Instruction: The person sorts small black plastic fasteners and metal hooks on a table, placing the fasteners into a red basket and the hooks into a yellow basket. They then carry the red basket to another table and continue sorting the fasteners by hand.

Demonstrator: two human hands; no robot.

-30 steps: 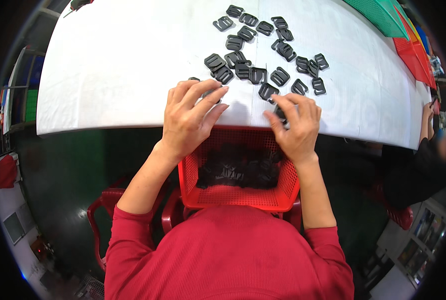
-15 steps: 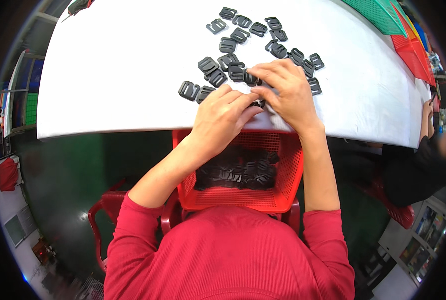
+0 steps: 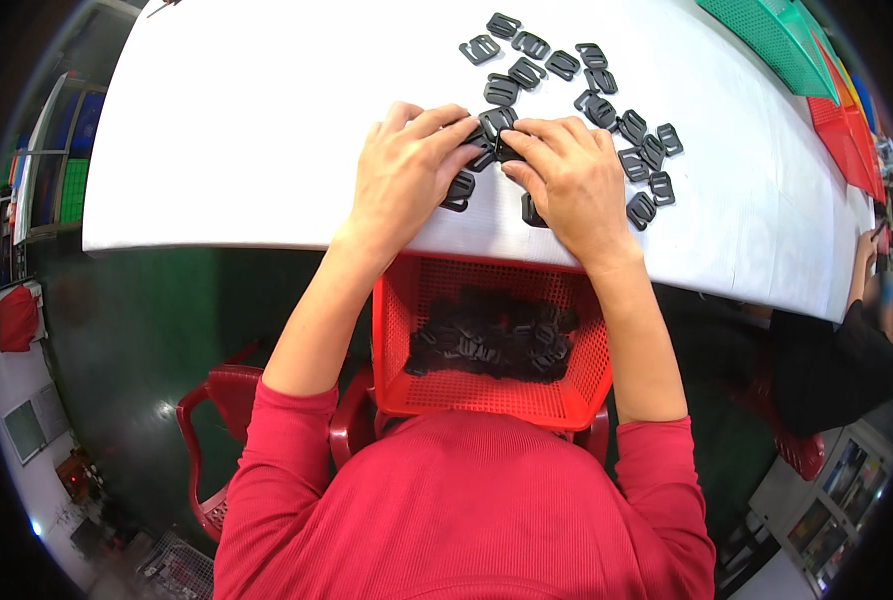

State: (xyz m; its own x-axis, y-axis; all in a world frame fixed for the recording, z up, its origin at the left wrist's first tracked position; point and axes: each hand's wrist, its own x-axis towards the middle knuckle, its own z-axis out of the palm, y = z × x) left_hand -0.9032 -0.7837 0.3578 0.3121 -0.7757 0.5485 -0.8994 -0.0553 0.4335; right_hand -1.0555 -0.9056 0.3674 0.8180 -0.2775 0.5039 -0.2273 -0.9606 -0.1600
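Observation:
Black plastic slotted buckles [image 3: 499, 90] lie scattered over the white table. My left hand [image 3: 406, 170] has its fingertips closed on a dark buckle [image 3: 481, 152] in the small cluster before me. Close beside it, my right hand [image 3: 571, 180] pinches another buckle [image 3: 508, 148] between thumb and fingers; its fingers partly cover it. One buckle [image 3: 457, 190] rests just below my left fingertips, and another [image 3: 532, 211] peeks out under my right hand. Below the table edge, a red plastic basket [image 3: 481, 398] holds a heap of similar black buckles.
The white-covered table [image 3: 236, 150] ends just in front of the basket. At the far right stand a green basket [image 3: 771, 45] and a red basket [image 3: 846, 140]. A person in dark clothes [image 3: 831, 360] sits at the right; a dark red chair [image 3: 216, 410] is at my left.
Both hands have moved apart and slightly farther onto the table, my left hand more so. Two buckles at the left of the cluster no longer show there. The view has shifted a little.

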